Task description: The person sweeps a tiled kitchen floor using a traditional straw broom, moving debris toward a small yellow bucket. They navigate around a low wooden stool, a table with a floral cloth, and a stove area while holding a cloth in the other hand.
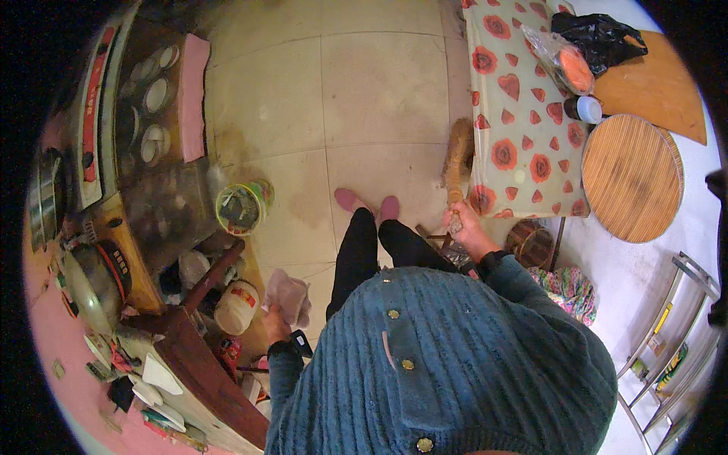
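Note:
My left hand (276,325) is closed on a pale pinkish-grey cloth (288,298), which hangs beside the cluttered counter, near a white plastic bucket (237,307). My right hand (467,227) grips the handle end of a straw hand broom (455,165); its brown bristles point away from me, alongside the table with the rose-and-heart tablecloth (523,136). A black wristband or cuff shows at my right wrist. Between the hands are my black-clad legs and pink shoes (348,199) on the tiled floor.
A lined bin (240,209) with refuse stands on the floor at left. Dishes (156,95) sit on a dark shelf. On the table's right side are a round slatted board (632,178), a black plastic bag (597,42) and a lidded jar (583,110). A metal rack (654,347) stands at lower right.

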### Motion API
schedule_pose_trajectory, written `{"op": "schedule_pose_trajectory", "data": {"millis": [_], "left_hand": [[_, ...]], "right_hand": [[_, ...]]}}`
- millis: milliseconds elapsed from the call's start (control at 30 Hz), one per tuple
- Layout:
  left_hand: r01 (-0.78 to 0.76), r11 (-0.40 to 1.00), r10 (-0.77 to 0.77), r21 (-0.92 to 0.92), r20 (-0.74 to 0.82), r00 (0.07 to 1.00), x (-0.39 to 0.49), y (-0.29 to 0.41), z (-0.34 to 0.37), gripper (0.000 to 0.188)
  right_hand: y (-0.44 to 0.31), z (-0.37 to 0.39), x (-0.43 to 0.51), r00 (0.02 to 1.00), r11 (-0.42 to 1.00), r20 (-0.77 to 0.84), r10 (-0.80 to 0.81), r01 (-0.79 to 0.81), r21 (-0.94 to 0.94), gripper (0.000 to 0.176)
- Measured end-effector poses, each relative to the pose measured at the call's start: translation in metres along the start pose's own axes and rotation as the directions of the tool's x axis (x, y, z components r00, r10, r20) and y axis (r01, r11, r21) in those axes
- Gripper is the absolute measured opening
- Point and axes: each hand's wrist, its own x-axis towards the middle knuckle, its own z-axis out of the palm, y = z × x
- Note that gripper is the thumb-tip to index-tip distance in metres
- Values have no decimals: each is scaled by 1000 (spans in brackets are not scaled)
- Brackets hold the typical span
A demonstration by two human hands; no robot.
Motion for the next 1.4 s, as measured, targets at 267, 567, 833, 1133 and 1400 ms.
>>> {"op": "schedule_pose_trajectory", "data": {"millis": [267, 567, 833, 1133, 1400], "left_hand": [[-15, 999, 15, -33, 15, 1000, 22, 45, 3, 37], [-90, 986, 85, 137, 43, 995, 70, 21, -28, 36], [162, 950, -130, -267, 132, 983, 103, 15, -44, 37], [-343, 771, 269, 537, 214, 939, 36, 68, 0, 44], [25, 961, -41, -275, -50, 998, -19, 102, 72, 49]], "right_hand": [[8, 65, 103, 900, 785, 411, -145, 357, -505, 13], [50, 130, 48, 954, 831, 243, 178, -13, -555, 65], [22, 104, 7, 999, 970, 2, 35, -33, -241, 50], [-56, 89, 120, 865, 809, 381, -327, 465, -359, 7], [-46, 230, 158, 994, 945, 37, -107, 113, -308, 25]]}}
